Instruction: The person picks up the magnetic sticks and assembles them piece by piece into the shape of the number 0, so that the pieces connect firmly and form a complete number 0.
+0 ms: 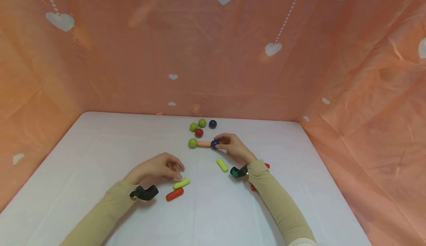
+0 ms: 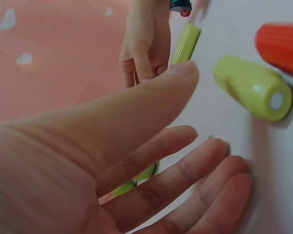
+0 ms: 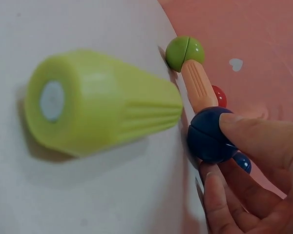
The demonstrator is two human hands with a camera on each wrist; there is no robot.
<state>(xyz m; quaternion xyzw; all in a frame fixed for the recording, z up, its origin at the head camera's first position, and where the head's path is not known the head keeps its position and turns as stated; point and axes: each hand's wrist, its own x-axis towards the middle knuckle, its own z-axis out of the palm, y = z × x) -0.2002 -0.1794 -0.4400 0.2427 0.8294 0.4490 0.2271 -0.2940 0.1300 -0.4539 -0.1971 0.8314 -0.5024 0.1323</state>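
My right hand (image 1: 234, 147) pinches a dark blue ball (image 3: 210, 135) between thumb and fingers. That ball sits at one end of a peach rod (image 1: 204, 144), and a green ball (image 1: 192, 143) caps the other end; the three lie in a line on the table. My left hand (image 1: 162, 167) hovers with loosely bent fingers and holds nothing. Just beside its fingertips lies a yellow-green rod (image 1: 181, 183), with a red rod (image 1: 174, 194) close below it. Another yellow-green rod (image 1: 222, 165) rests near my right wrist, its pale round end facing the right wrist camera.
Behind the joined piece sit two green balls (image 1: 202, 123), a red ball (image 1: 199, 132) and a second blue ball (image 1: 213, 124). Red pieces (image 1: 253, 188) show partly from under the right forearm. An orange cloth with white hearts (image 1: 186, 53) encloses the white table (image 1: 110, 142).
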